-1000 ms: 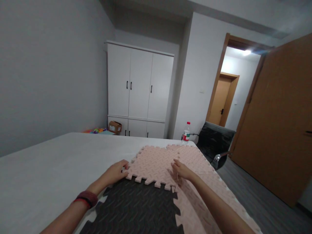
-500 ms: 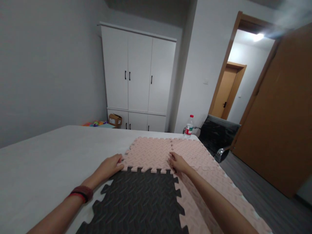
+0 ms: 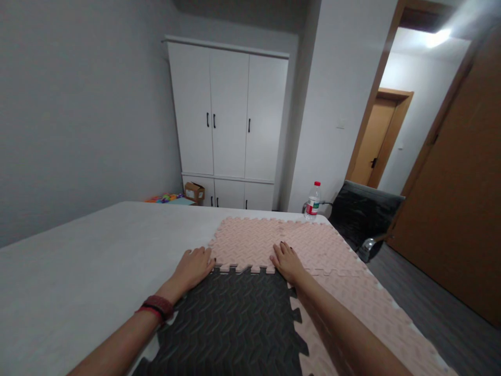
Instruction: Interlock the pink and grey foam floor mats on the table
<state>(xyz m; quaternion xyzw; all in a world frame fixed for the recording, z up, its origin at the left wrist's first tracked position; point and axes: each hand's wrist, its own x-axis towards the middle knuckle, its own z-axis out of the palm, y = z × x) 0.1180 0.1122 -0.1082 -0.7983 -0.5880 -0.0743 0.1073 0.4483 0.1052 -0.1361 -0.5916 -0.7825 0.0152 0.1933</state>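
Observation:
A black foam puzzle mat (image 3: 230, 324) with toothed edges lies on the table before me. Beyond it, a pink foam puzzle mat (image 3: 246, 240) meets its far edge, tooth against tooth; a thin step shows along that seam. My left hand (image 3: 195, 267) rests at the black mat's far left corner, fingers stretched out, its fingertips touching the corner of the seam. On the right end of the seam lies my right hand (image 3: 288, 262), fingers spread over the pink surface. Both palms face down. More pink mats (image 3: 352, 297) run along the right side, partly under my right forearm.
The white table (image 3: 97, 271) stretches away to the left. A plastic bottle with a red cap (image 3: 313, 202) stands at the far right corner. Past it are a black chair (image 3: 362, 214) and a doorway. A cardboard box (image 3: 194, 193) sits before the white cabinet (image 3: 230, 115).
Both hands have gone from curled fingers at the pink mat's near edge to stretched fingers lying flat. The left hand has shifted right, onto the corner. The view has turned slightly left.

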